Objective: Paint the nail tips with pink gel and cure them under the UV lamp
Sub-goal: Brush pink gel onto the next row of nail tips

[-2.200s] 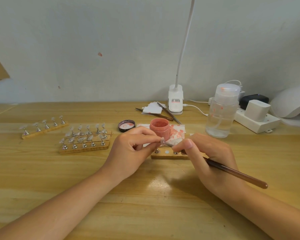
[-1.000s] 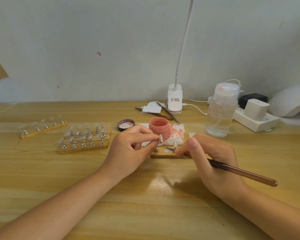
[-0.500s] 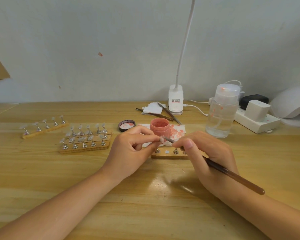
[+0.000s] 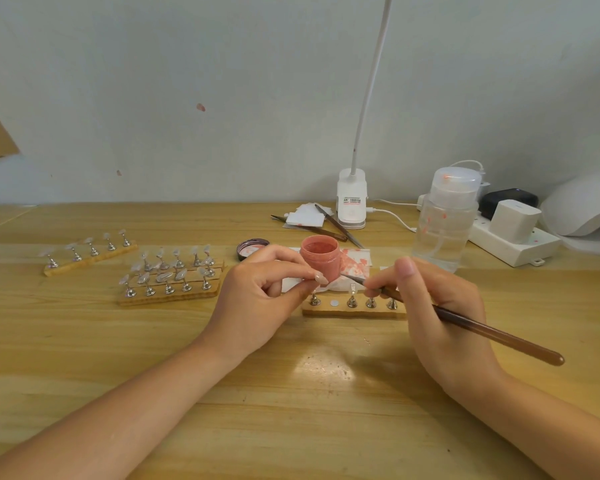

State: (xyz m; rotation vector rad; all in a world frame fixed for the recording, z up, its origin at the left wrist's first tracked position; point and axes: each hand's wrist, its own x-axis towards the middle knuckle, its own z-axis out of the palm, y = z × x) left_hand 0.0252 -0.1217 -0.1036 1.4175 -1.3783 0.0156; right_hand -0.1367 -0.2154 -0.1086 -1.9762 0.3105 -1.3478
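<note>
the uv lamp (image 4: 584,206) is cut off at the right edge. the nail tip (image 4: 321,278) is mostly hidden, pale, pinched by the left hand (image 4: 260,299) in front of the open pink gel jar (image 4: 320,258). the right hand (image 4: 440,306) grips a brown brush (image 4: 482,332), bristles aimed at the tip, above a wooden stand (image 4: 354,308) on the table (image 4: 291,393).
</note>
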